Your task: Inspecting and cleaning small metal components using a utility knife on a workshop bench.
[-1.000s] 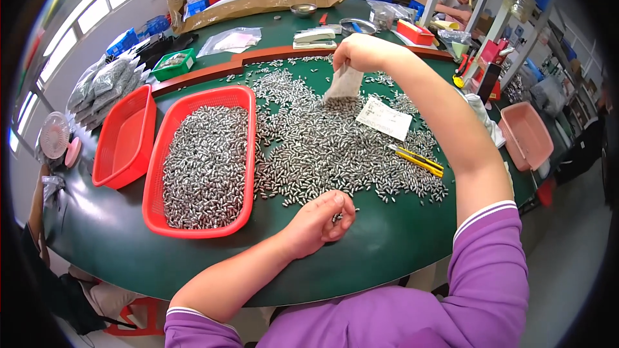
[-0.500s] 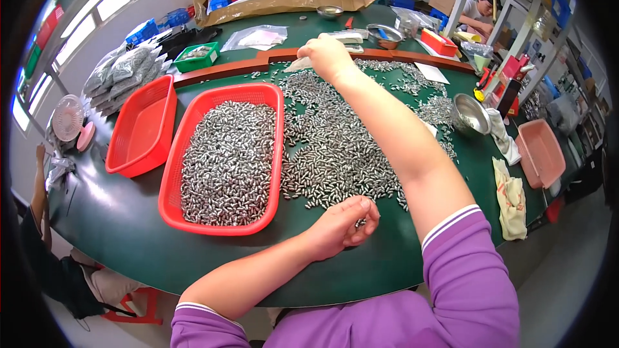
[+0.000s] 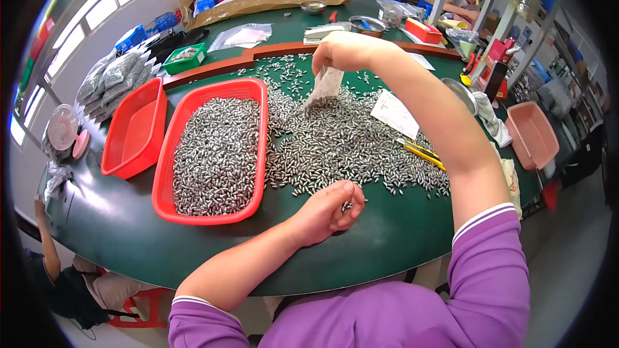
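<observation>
Green table [image 3: 129, 232], covered with a heap of small metal pieces [image 3: 342, 148]; red basket [image 3: 213, 148] full. Right hand [image 3: 348, 51] pinches a clear bag [image 3: 324, 87] upended over the heap. Left hand [image 3: 329, 209] curled around a few pieces. Risk: pieces rolling off the near edge.

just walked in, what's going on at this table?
A person in purple sleeves sits at a green table spread with a pile of small silvery metal pieces. The right hand holds a small clear plastic bag, mouth down, over the pile. The left hand rests at the pile's near edge with a few pieces in its fingers. A red plastic basket beside it is full of the same pieces; a second red basket is further left.
</observation>
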Available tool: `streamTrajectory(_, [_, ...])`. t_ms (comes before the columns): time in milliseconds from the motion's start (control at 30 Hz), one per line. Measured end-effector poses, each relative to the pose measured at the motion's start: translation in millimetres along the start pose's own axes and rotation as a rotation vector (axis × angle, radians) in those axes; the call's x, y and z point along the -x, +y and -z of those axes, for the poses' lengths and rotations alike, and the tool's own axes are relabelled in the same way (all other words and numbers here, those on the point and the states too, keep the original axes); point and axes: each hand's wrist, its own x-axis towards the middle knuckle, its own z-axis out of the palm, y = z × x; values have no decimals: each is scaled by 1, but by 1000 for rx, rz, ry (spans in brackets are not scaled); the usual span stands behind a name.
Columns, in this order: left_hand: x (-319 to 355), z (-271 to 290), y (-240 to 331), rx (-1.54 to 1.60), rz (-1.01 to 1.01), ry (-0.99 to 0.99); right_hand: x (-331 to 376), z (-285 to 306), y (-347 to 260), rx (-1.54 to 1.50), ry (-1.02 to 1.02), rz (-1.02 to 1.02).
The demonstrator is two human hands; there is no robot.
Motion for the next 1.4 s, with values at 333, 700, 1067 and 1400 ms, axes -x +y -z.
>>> streamTrajectory(333, [-6,-1,1,44,30,-18,92,-57,58,-604,647,-460])
streamTrajectory(700, [5,-4,9,80,-7,75,172,-128,-34,-141,684,-201])
streamTrajectory(1067, [8,-9,9,68,7,90,159,-146,-44,-337,443,9])
streamTrajectory(1400, [13,-12,5,179,79,124,204,-114,-64,-224,584,-15])
